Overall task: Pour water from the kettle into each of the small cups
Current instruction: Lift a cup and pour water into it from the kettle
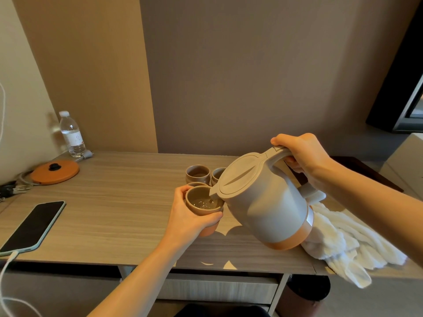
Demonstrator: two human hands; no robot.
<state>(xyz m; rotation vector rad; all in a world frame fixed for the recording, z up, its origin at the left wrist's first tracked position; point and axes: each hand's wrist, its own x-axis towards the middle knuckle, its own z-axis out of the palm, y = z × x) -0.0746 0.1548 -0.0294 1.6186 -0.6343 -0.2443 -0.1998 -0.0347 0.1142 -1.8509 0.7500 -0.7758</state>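
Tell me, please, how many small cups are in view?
4: one in the left hand under the kettle spout, one just behind it, two farther back. Others may be hidden.

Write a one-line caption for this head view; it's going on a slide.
Right hand tilts grey plastic kettle, pouring water into small brown ceramic cup held by left hand.

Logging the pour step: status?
Right hand tilting kettle; left hand holding cup. Water entering cup. Nothing blocking.
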